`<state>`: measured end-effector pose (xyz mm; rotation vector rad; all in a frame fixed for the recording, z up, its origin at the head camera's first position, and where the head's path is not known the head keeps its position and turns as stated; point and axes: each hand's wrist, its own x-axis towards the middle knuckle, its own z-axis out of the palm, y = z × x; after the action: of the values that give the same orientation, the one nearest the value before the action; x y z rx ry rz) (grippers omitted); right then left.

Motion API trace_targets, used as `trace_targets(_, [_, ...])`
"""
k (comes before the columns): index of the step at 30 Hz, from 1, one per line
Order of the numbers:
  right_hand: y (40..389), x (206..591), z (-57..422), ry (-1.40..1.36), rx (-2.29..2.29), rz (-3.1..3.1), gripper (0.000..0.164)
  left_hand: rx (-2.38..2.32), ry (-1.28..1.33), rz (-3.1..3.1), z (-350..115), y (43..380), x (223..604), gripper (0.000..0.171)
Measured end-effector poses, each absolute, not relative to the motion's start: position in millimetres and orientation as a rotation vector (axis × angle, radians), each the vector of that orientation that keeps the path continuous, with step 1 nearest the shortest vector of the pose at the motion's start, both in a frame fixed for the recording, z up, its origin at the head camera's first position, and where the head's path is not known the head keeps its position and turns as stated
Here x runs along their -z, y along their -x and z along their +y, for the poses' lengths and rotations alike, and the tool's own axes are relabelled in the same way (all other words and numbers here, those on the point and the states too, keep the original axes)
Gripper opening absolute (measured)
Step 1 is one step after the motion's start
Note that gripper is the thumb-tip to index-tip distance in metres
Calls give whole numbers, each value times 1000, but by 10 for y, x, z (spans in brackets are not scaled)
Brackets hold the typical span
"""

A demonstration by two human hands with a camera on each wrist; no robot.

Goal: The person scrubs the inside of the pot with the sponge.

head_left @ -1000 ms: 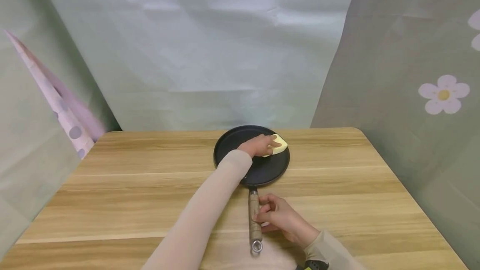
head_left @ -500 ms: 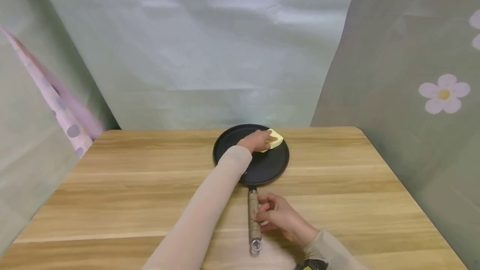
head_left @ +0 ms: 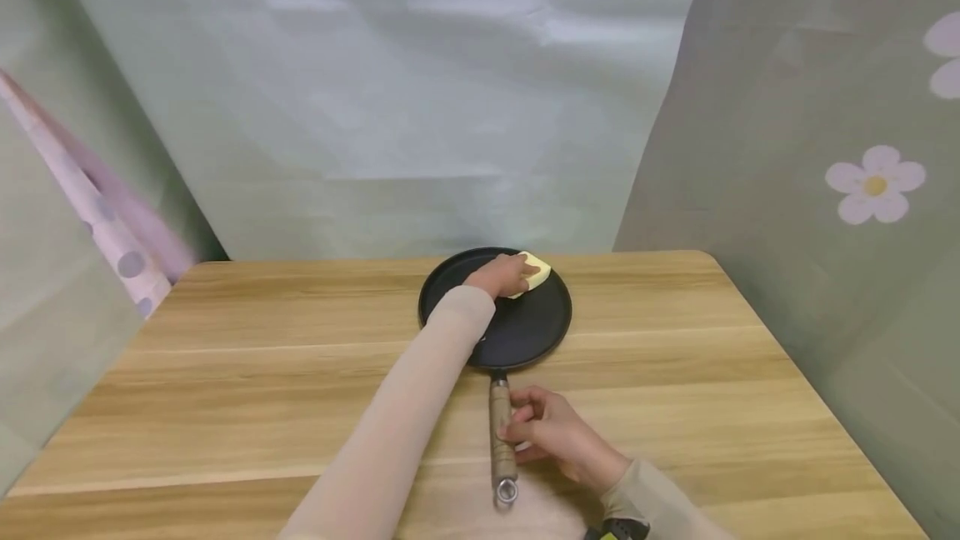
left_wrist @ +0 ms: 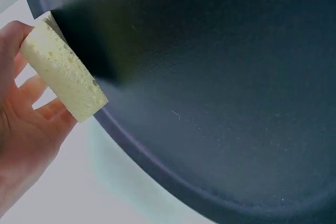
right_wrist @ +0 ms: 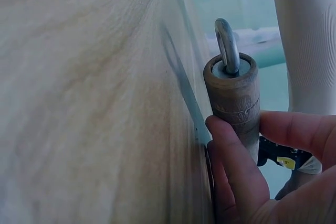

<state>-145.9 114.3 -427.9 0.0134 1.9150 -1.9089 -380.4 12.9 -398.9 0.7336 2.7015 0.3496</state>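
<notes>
A flat black frying pan (head_left: 525, 332) lies on the table, its wooden handle (head_left: 502, 440) pointing toward me. My left hand (head_left: 498, 275) reaches over the pan and grips a pale yellow sponge (head_left: 537, 268) near the far rim. In the left wrist view, thumb and fingers hold the sponge (left_wrist: 65, 72) at its sides, against the pan's dark surface (left_wrist: 210, 87). My right hand (head_left: 558, 433) pinches the handle from the right. The right wrist view shows thumb and fingers on either side of the handle (right_wrist: 236, 95), below its metal hanging ring (right_wrist: 227, 45).
The wood-grained table (head_left: 262, 390) extends to both sides of the pan. Behind it hangs a pale green cloth (head_left: 420, 107), and a flower-printed cloth (head_left: 795, 148) hangs at the right. A dark watch-like band (head_left: 626, 528) sits at the right wrist.
My left hand has moved the sponge leftward and slightly away from me across the pan. The right hand keeps its hold on the handle. The whole view has shifted slightly.
</notes>
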Motion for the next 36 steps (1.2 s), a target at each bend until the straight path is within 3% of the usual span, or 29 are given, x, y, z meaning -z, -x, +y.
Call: trace_targets(36, [1429, 4277, 1151, -3, 1917, 1929, 61, -362, -654, 2728, -382, 3827, 3959, 50])
